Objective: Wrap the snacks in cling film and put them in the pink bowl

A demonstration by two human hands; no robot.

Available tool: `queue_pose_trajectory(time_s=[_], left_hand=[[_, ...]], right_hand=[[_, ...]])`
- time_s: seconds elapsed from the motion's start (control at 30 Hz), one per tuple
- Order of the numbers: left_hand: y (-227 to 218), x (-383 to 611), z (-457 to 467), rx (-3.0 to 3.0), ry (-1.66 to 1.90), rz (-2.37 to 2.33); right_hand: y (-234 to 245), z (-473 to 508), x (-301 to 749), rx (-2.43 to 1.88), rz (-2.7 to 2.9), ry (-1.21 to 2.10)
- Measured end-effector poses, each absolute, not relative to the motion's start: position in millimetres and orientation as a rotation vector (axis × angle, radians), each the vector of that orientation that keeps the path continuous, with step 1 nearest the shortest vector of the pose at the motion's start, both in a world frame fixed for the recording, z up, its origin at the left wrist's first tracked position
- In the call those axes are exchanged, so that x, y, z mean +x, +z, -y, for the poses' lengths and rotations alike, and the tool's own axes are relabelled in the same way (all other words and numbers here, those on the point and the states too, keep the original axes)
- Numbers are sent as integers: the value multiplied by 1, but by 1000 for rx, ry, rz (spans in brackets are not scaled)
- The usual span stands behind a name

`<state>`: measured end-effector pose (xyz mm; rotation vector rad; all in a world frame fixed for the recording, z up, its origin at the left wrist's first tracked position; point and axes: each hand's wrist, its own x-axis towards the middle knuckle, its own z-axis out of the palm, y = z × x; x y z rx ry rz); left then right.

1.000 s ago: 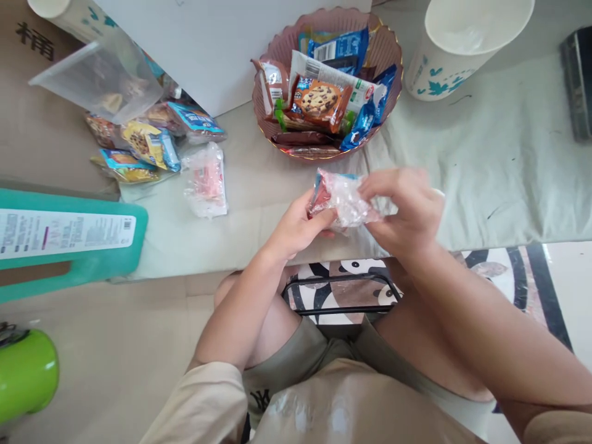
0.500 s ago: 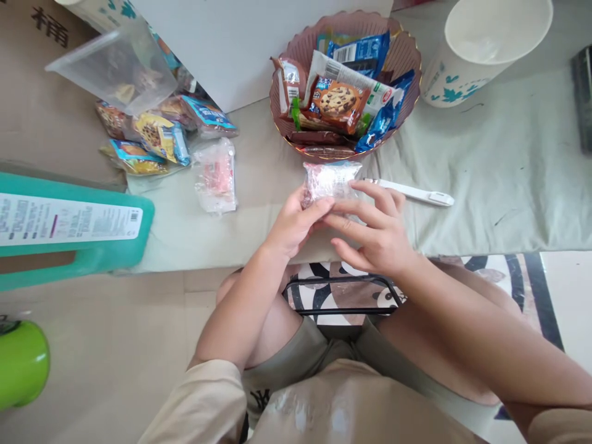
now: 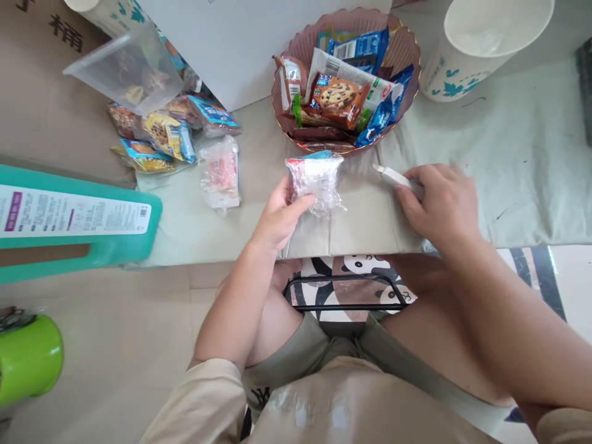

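My left hand (image 3: 282, 216) pinches the lower left side of a small packet wrapped in crinkled clear plastic (image 3: 317, 185). Red and blue show along the packet's top edge. To the right, my right hand (image 3: 439, 200) is closed around the body of a white utility knife (image 3: 393, 177), whose narrow tip points left toward the packet. The hand's outer fingers are slightly blurred. Just beyond the packet stands a pink scalloped bowl (image 3: 277, 117) full of wrapped snacks, with a chocolate-chip cookie packet (image 3: 338, 98) on top.
Another plastic-wrapped packet (image 3: 222, 172) lies left on the cloth-covered table (image 3: 522, 160). Several snack packs (image 3: 169, 135) lie by a tilted clear container (image 3: 124, 71). A teal jug (image 3: 152, 225) sits at the left edge, a white paper bucket (image 3: 490, 55) at the back right.
My right hand has left the wrapped packet, moved right and taken hold of the utility knife. My left hand still holds the packet, now slightly further left.
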<state>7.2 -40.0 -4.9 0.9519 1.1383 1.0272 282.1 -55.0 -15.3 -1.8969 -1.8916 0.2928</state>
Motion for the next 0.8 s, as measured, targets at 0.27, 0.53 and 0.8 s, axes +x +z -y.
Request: queue_pose_trajectory(time_s=[0.27,0.53,0.8], left_hand=[[-14,7,46,1055,1025,-1226],[-31,32,46,1335,1173,-1178],[-15,24,48,1182,1123,-1179]], right_hand=[[21,77,256,-1306,1250,990],[20,80,209,-1343,1345,1497],[24,71,207,-1361,1282,1683]])
